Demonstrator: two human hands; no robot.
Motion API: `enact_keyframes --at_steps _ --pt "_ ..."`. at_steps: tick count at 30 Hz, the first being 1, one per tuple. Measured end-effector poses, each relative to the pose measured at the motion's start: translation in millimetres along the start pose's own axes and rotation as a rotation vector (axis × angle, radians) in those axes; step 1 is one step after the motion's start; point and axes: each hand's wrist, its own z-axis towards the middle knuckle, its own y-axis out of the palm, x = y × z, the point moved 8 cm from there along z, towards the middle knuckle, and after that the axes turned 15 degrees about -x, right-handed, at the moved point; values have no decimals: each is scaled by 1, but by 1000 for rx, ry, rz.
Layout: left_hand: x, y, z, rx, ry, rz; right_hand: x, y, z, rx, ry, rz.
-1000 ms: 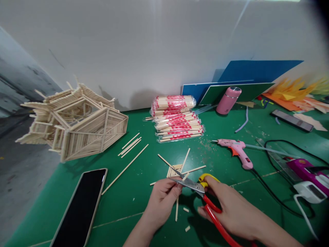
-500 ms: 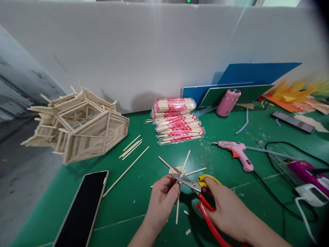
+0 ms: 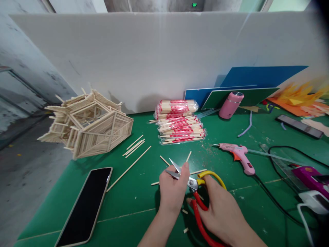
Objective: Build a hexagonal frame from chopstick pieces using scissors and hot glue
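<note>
My right hand (image 3: 218,206) grips scissors (image 3: 192,184) with red and yellow handles, their blades spread apart. My left hand (image 3: 173,187) is closed at the crossed wooden sticks (image 3: 197,172), whose ends stick out around it; its thumb and fingers hide their middle. The blades pass by the left fingers, one tip showing above the hand. Just below lie short cut stick pieces (image 3: 185,231). Several loose sticks (image 3: 133,150) and one longer stick (image 3: 130,168) lie to the left.
A stick-built model (image 3: 102,130) stands at left, behind a phone (image 3: 86,206). Wrapped stick bundles (image 3: 180,128) lie at the back. On the right are a pink glue gun (image 3: 238,154) with its cord, a pink bottle (image 3: 231,105) and a second phone (image 3: 299,126).
My left hand has moved right and turned, its thumb now raised over the sticks. The scissors have shifted slightly left, their blades wider apart. The view has tilted up a little.
</note>
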Motion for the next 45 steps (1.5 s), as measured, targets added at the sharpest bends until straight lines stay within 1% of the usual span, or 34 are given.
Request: enact_keyframes --at_steps 6,13,25,34,39,41,45 --pt "0 1 -1 51 -7 57 -1 -3 0 27 -50 -24" --pt "-5 3 3 78 -10 90 -1 -6 7 32 -55 -32" --pt "-5 3 4 81 5 125 2 -2 10 42 -77 -8" --pt "-6 0 2 113 5 131 1 2 9 34 -92 24" --pt "2 -2 -2 188 63 182 4 6 12 18 -105 71" --pt "6 -2 -2 194 89 190 4 4 13 38 -118 62" --pt "9 2 2 138 99 140 4 -9 12 125 -75 -44"
